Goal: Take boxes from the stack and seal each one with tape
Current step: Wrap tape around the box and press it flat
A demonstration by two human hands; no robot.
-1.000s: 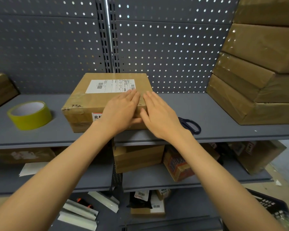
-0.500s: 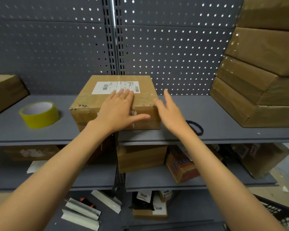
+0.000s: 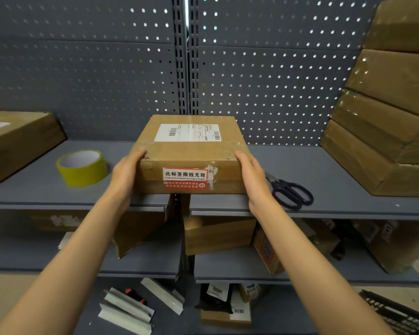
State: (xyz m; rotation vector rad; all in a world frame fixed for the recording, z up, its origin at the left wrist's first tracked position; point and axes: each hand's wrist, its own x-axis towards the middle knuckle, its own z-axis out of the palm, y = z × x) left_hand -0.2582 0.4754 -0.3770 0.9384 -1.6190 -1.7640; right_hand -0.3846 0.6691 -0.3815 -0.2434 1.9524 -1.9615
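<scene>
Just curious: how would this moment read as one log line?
left hand: grips box left side | right hand: grips right side | tape, scissors: idle

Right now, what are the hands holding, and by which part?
Both hold the cardboard box on the shelf: the left hand grips its left side, the right hand its right side, near the front corners.

Taped brown box flat on shelf
</scene>
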